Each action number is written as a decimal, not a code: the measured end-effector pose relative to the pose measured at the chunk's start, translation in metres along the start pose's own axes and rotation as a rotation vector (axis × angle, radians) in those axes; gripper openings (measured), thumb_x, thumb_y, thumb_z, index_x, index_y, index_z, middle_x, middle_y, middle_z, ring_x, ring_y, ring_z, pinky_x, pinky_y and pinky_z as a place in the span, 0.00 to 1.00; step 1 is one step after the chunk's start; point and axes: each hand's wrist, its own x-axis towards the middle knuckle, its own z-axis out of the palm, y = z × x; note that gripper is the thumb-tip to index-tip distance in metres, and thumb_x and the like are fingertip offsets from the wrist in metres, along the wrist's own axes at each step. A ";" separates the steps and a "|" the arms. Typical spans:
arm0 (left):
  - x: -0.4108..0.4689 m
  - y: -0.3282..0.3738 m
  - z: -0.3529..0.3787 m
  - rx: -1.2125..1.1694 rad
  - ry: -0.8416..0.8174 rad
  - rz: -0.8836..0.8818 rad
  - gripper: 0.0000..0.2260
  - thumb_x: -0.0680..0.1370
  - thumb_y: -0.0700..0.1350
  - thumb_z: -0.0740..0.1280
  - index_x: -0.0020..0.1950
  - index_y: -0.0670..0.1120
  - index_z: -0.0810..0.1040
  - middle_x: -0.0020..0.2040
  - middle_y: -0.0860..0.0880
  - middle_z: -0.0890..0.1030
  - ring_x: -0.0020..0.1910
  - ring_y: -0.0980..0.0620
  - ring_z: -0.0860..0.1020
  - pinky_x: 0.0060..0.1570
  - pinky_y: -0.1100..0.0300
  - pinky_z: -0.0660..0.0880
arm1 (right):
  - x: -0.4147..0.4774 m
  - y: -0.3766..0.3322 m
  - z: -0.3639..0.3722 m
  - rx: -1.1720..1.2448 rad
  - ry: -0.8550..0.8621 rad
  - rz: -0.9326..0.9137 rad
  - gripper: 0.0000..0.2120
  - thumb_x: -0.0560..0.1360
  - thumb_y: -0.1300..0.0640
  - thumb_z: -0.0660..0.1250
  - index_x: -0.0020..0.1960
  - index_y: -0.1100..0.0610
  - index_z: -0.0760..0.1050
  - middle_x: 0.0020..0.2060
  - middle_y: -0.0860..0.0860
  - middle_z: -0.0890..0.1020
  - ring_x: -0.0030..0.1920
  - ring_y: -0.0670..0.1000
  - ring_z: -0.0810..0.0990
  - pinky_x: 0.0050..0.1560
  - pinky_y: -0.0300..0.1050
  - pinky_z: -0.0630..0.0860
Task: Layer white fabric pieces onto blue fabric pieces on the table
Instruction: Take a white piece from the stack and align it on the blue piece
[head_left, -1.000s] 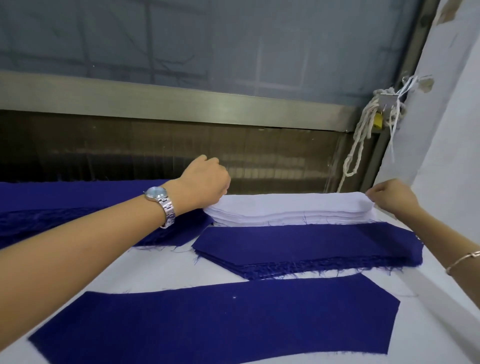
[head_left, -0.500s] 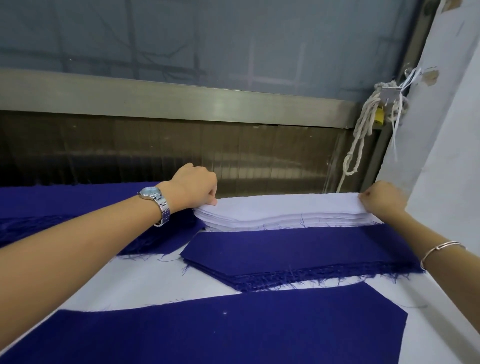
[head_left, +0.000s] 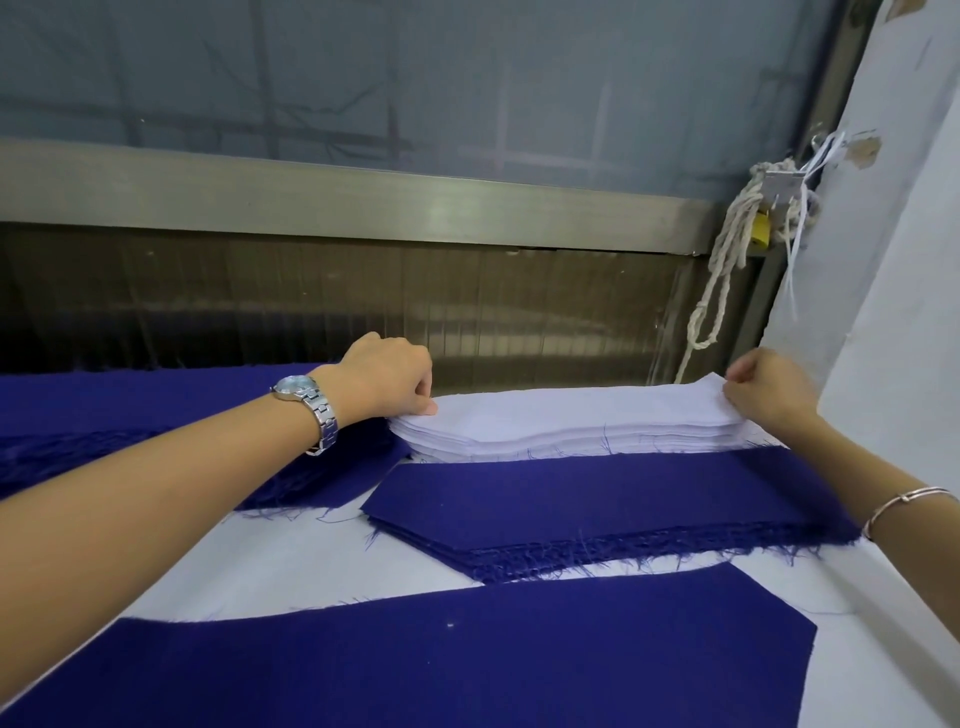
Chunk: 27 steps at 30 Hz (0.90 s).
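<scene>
Grip: pinching opposite ends of the flat white cut-fabric stack (head_left: 571, 421) with left hand (head_left: 387, 382) and right hand (head_left: 769, 392); lying crosswise on the desk (head_left: 291, 561), just behind the frayed dark-blue fabric pile (head_left: 597, 499).

A wide brushed-steel horizontal rail (head_left: 363, 197) runs across the back. Above it sits a dusty grey-blue glass pane (head_left: 415, 78), and below it a brown ribbed panel (head_left: 260, 301). At the right, a thick off-white knotted rope (head_left: 722, 260) hangs in a loop beside a small yellow padlock (head_left: 759, 234). Thin white strips (head_left: 800, 244) dangle near a chipped white plastered wall (head_left: 893, 260).
</scene>
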 end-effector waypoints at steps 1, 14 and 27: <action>0.000 0.000 0.000 0.011 0.001 -0.001 0.12 0.79 0.55 0.67 0.49 0.49 0.85 0.44 0.53 0.84 0.47 0.53 0.81 0.55 0.56 0.69 | 0.002 0.001 0.000 0.061 0.001 0.009 0.08 0.75 0.67 0.65 0.53 0.61 0.77 0.49 0.59 0.82 0.52 0.62 0.79 0.51 0.48 0.72; -0.001 0.008 -0.004 0.040 -0.019 0.050 0.19 0.80 0.51 0.67 0.70 0.51 0.73 0.63 0.52 0.78 0.63 0.50 0.74 0.62 0.54 0.67 | -0.005 0.008 -0.021 0.170 -0.171 -0.160 0.06 0.77 0.68 0.66 0.45 0.62 0.81 0.38 0.60 0.77 0.37 0.54 0.71 0.38 0.41 0.66; -0.005 0.011 -0.004 -0.030 -0.039 0.089 0.14 0.80 0.45 0.66 0.66 0.52 0.75 0.63 0.50 0.76 0.62 0.49 0.71 0.60 0.53 0.67 | -0.007 0.025 -0.032 0.158 -0.084 -0.089 0.10 0.73 0.54 0.76 0.40 0.60 0.80 0.47 0.55 0.78 0.50 0.56 0.74 0.53 0.55 0.72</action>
